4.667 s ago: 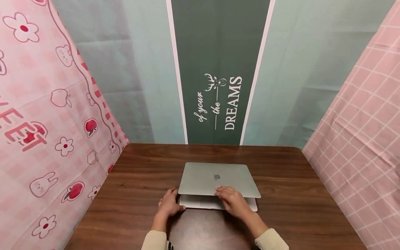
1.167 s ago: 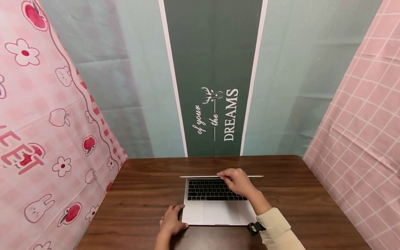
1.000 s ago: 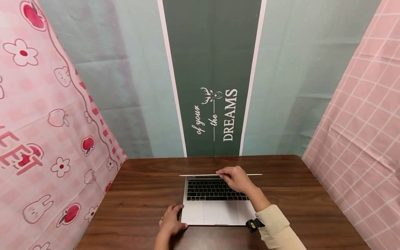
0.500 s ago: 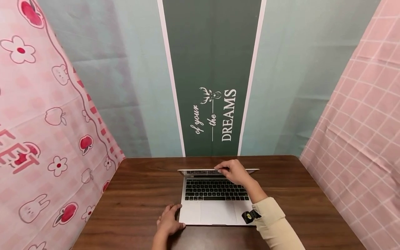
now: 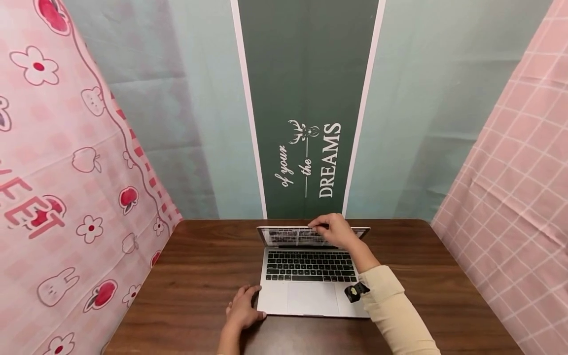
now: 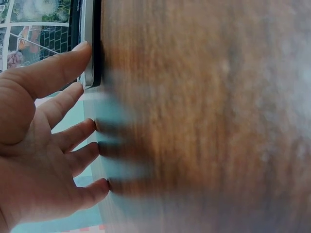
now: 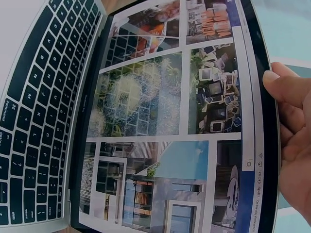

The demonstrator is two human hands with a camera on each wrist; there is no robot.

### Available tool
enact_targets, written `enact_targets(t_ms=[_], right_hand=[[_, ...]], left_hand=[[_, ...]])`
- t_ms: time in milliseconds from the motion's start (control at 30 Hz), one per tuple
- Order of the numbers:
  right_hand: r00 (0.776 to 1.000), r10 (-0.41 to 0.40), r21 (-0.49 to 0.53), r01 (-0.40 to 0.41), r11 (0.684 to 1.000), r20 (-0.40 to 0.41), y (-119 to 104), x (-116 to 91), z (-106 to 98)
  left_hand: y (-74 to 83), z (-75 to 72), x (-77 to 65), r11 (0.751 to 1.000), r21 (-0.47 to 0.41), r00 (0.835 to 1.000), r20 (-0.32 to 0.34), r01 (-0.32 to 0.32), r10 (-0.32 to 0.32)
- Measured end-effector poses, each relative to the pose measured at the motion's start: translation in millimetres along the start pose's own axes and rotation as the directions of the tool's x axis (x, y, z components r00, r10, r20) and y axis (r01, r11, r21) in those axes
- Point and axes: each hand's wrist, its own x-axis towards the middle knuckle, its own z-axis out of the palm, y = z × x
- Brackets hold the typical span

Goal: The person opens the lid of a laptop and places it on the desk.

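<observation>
A silver laptop (image 5: 312,298) lies on the brown wooden table (image 5: 191,276), its lid raised past upright so the screen shows. Black keys fill the keyboard (image 5: 306,266). At the top edge of the lid, my right hand (image 5: 336,231) pinches the rim, with the thumb (image 7: 274,86) on the screen side and the other fingers behind. The lit screen (image 7: 146,97) displays a grid of photos and mirrors the keyboard. My left hand (image 5: 241,306) rests at the front left corner of the base, fingers spread, thumb (image 6: 58,68) touching the front edge and fingertips on the table.
A pink patterned cloth (image 5: 66,162) hangs along the left side and a pink checked cloth (image 5: 510,172) along the right. Behind the table's far edge hangs a green curtain (image 5: 301,74) with white lettering. A black watch-like device (image 5: 355,292) is at my right wrist.
The laptop lid, nearly shut at first, has swung up and back with my right hand on its edge; the keyboard, then the screen, came into view. My left hand stays at the corner.
</observation>
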Motion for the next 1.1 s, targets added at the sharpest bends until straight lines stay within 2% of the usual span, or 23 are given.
enact_targets(t_ms=[267,533,733,1100], right_hand=[[0.999,0.015,-0.060,-0.018,0.998,-0.038,1,15,-5],[0.999,0.040,-0.091,-0.043,0.995,-0.034,10,20,-7],[0.999,-0.010,-0.115,0.005,0.993,-0.041,19,20,-12],[0.997,0.043,-0.109,-0.050,0.993,-0.064,42,7,-33]], left_hand=[[1.8,-3.5,5.3,1.000,0.004,1.000,-0.011,0.005,-0.005],[-0.5,-0.7,3.8,1.000,0.013,1.000,0.004,0.004,-0.004],[-0.2,1.8,0.9,1.000,0.005,1.000,0.004,0.002,-0.002],[0.7,0.0,2.2,1.000,0.007,1.000,0.012,0.022,-0.022]])
